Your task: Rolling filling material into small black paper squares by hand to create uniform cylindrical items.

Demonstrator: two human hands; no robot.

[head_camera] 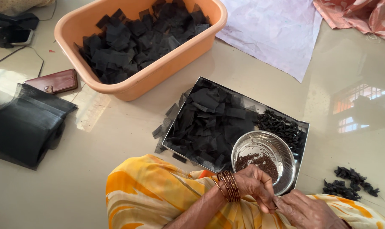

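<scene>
Down at the bottom edge we bring our left hand (255,185) and right hand (305,210) together, fingertips meeting just in front of the steel bowl (281,150). Our left fingers (266,199) are pinched tight and the right fingers curl in against them; whatever small thing sits between them is hidden, so we cannot tell what we grip. Brown bangles (228,185) ring our left wrist.

The bowl is round and shiny, with a low heap of tiny dark brown seeds (257,163) on its floor. It stands in the near corner of a square metal tray (302,127), which also holds a thick layer of flat black fabric squares (209,121) and, along its far side, a mound of small black twisted bundles (281,126). Some squares spill over the tray's left rim onto the floor (116,140). More bundles lie in a loose pile (349,182) on the floor to our right. Farther off, an orange plastic tub (154,78) is filled with more black squares.
</scene>
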